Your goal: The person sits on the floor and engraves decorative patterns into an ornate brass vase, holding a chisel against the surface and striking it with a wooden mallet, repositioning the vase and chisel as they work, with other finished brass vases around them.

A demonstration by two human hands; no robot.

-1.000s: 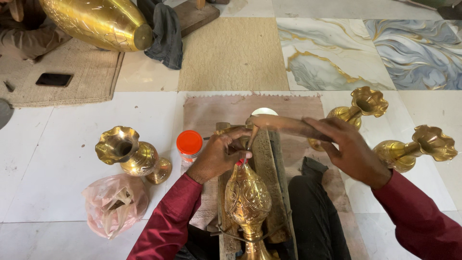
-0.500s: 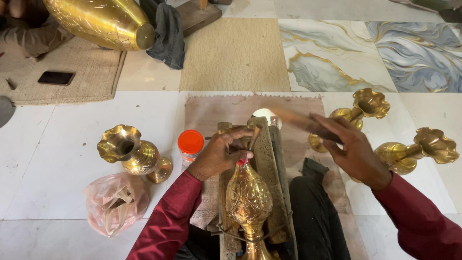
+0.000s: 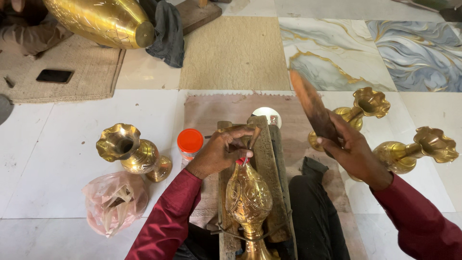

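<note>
Fingers (image 3: 337, 137) of the right hand (image 3: 353, 151) gripped a raised wooden mallet (image 3: 312, 108) above the wooden block (image 3: 264, 159). On that block lay the engraved brass vase (image 3: 249, 197). Against it, the left hand (image 3: 219, 151) pinched a small chisel (image 3: 251, 143).

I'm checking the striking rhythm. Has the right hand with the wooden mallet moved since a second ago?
Yes. The right hand lifted the wooden mallet up and rightward, away from the wooden block.
</note>
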